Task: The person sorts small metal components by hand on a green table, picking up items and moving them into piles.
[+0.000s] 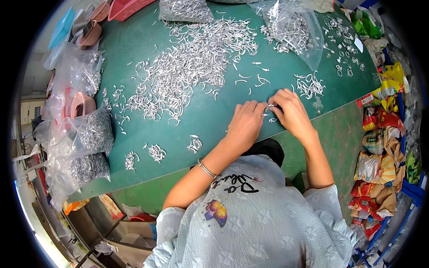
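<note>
**Silver clips, two hands, mid-frame**

Silver clip (pixel 271 108) sits pinched between both hands right of centre on the green table (pixel 134 49). Left hand (pixel 245 123) and right hand (pixel 288 111) both curl closed on it. I'd keep fingertips close, elbows steady, big pile (pixel 187 67) within reach.

tabletop (pixel 134 49): green, covers upper half, edge curving from 8 to 3 o'clock | floor (pixel 353 134): green, at 3 o'clock | blue rack (pixel 413 190): 4 o'clock, crammed with colourful packets | cardboard boxes (pixel 123 232): 7 o'clock, under the tabletop | light: bright, even
</note>
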Demonstrator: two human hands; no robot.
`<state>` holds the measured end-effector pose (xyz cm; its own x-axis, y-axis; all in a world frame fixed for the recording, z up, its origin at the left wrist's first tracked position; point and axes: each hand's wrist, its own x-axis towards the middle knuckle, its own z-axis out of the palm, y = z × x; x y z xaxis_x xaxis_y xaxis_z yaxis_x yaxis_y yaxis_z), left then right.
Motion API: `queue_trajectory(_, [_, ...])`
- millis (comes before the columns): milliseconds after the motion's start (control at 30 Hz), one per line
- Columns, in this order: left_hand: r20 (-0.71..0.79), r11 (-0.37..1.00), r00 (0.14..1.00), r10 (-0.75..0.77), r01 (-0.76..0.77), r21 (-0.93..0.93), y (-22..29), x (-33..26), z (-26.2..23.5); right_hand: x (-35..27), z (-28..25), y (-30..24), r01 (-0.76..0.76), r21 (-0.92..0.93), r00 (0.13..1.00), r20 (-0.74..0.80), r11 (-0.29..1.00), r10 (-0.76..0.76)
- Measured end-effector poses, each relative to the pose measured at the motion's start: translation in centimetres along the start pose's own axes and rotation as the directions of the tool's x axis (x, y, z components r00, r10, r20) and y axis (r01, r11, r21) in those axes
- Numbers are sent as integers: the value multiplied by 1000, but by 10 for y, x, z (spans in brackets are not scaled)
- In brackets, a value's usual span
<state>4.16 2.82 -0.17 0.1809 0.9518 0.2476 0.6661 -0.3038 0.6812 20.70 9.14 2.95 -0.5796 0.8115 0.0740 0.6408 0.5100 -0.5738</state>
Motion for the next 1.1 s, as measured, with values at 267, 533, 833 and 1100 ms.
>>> queue_trajectory(267, [-119,976,986,-118,93,-195,-4,-2,-20,2,-15,8,-220,279,969,-52,935,243])
queue_trajectory(533, [-121,966,971,-204,180,-186,-7,-5,-32,-3,-20,26,-224,495,956,-55,840,287])
queue_trajectory(833, [-149,967,969,-199,169,-192,-7,-1,-20,-6,-14,22,-201,304,932,-235,931,277])
queue_trajectory(1100, [-188,981,976,-108,74,-176,11,27,23,-14,-19,19,-288,265,909,-228,920,350])
